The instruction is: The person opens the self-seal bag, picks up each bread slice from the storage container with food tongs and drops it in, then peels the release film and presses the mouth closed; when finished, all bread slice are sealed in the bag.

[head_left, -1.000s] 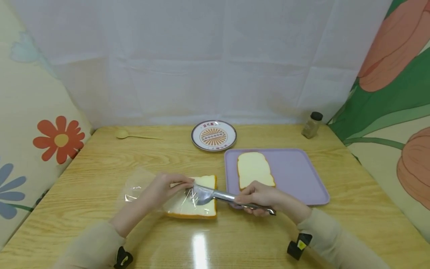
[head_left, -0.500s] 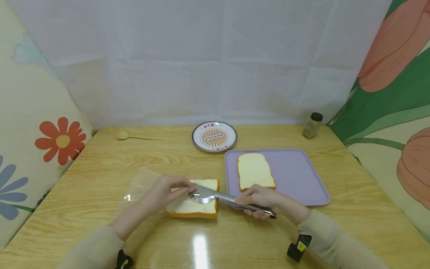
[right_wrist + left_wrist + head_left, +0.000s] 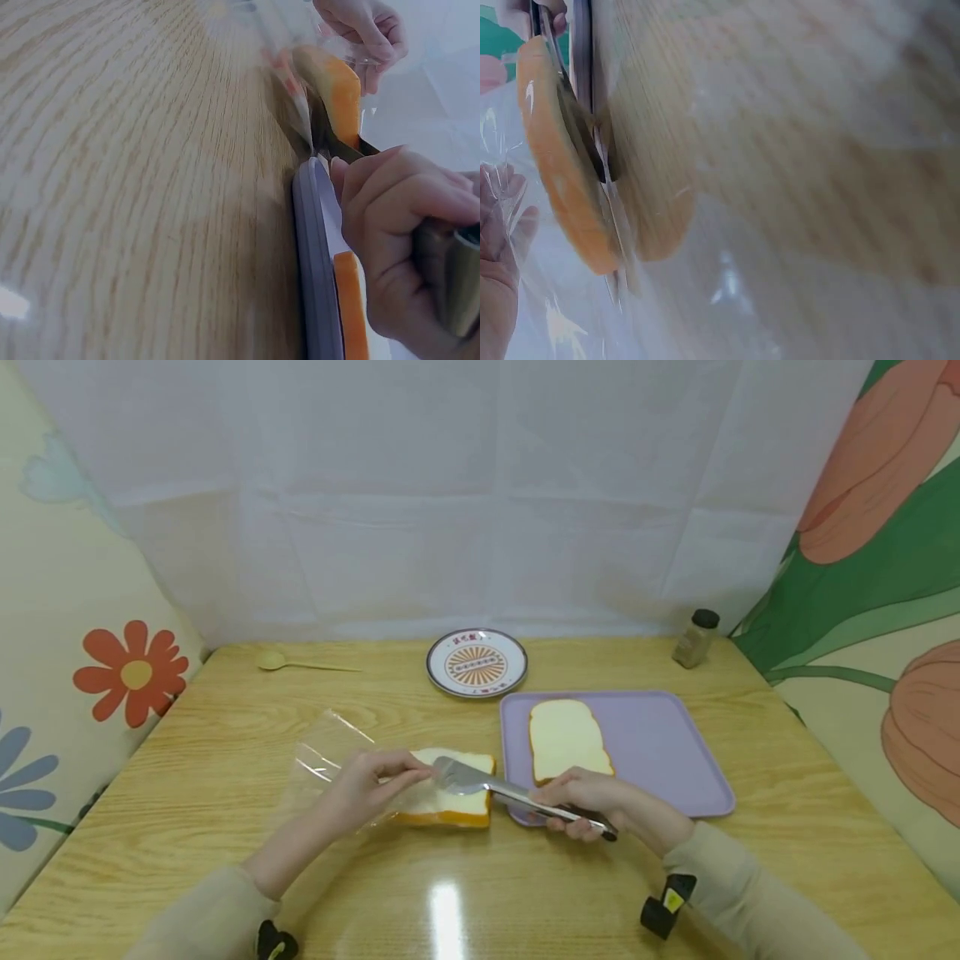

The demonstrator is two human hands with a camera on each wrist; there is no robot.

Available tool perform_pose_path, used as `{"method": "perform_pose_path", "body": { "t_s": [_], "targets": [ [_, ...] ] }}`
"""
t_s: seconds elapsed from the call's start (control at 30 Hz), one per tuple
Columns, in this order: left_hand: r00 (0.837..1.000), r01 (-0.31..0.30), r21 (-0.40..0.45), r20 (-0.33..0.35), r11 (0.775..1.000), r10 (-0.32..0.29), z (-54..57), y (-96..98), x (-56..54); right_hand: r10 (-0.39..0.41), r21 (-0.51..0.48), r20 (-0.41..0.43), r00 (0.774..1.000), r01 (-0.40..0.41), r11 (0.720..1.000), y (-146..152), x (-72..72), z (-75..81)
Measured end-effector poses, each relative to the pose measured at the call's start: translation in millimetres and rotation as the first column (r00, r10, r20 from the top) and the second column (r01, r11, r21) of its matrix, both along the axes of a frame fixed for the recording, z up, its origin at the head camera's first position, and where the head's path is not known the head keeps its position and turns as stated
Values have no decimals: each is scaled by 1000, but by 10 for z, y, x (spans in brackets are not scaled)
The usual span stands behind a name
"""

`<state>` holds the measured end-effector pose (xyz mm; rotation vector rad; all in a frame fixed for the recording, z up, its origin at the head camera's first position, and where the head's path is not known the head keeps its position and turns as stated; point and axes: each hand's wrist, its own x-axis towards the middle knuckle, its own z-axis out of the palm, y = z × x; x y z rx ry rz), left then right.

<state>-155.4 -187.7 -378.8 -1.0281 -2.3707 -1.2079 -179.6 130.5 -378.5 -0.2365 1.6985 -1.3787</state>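
Note:
My right hand (image 3: 588, 802) grips a pair of metal food tongs (image 3: 516, 793) by its handles. The tongs clasp a thick slice of bread (image 3: 467, 805), with one arm over its white face and the other beneath, as the right wrist view shows. That slice lies partly inside a clear plastic bag (image 3: 318, 762), its right end sticking out. Thumb and fingertips of my left hand (image 3: 372, 783) pinch the bag by its upper side, above the bread. In the left wrist view the slice's orange crust (image 3: 561, 161) appears tilted, with thin plastic around it.
A lilac tray (image 3: 671, 760) to the right bears another bread slice (image 3: 567, 737) on its left half. Behind stand a patterned plate (image 3: 477, 663), a gold-coloured spoon (image 3: 300, 663) and a black-capped spice jar (image 3: 696, 640). A white cloth (image 3: 487, 510) hangs at the back.
The tongs' upper arm has shifted slightly up on the bread. The slice has moved a little right and up in the head view. The left hand stays about where it was.

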Motion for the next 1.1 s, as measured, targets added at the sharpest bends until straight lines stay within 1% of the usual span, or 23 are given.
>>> {"method": "perform_pose_path", "body": {
  "t_s": [0.07,0.1,0.2,0.27,0.33,0.43,0.5,0.57,0.63,0.7,0.73,0.8,0.87,0.9,0.93,0.97,1.03,1.1],
  "targets": [
    [1000,-18,-26,10,1000,18,16,-18,13,3,-6,13,1000,-3,1000,-1,-4,-3],
    [1000,-19,-38,3,999,19,19,-26,15,7,-12,18,1000,-7,1000,-1,-6,-2],
    [1000,-7,-74,-22,997,6,26,-39,15,14,-22,27,1000,-13,1000,-6,-9,8],
    [999,-7,-76,-34,997,4,31,-44,14,9,-19,21,1000,-9,1000,-12,-7,17],
    [999,-20,-66,-41,998,18,40,-46,9,-2,-9,10,1000,2,1000,-18,0,26],
    [998,-55,-61,-27,997,53,53,-46,3,-21,14,-25,999,21,1000,-35,22,39],
    [996,-87,-93,-25,992,85,53,-35,-8,-24,22,-74,997,26,999,-52,55,60],
    [994,-106,-123,-21,987,104,45,-19,-17,-11,29,-135,991,15,999,-82,93,77],
    [992,-123,-139,-32,982,120,27,-2,-23,12,36,-220,975,-4,999,-120,135,97],
    [991,-132,-127,-45,983,127,3,11,-23,36,49,-308,951,-21,999,-160,166,115],
    [990,-135,-116,-60,984,128,-7,17,-20,46,63,-352,935,-26,998,-178,180,121],
    [988,-130,-88,-97,988,121,-27,32,-15,75,98,-446,892,-35,995,-206,199,130],
    [988,-105,-65,-122,992,96,-40,50,-12,100,120,-507,856,-45,992,-225,207,126],
    [989,-87,-57,-128,995,79,-45,59,-11,105,126,-521,847,-45,991,-230,211,121],
    [991,-71,-50,-118,996,64,-47,64,-9,104,122,-516,850,-48,991,-234,211,112],
    [994,-54,-47,-97,997,49,-48,68,-6,99,115,-501,860,-47,992,-234,210,100],
    [999,-38,-52,-36,998,36,-41,63,3,67,77,-424,903,-38,996,-222,202,76],
    [998,-43,-57,31,997,45,-33,41,15,23,49,-320,947,-8,999,-199,194,55]
  ]
}}
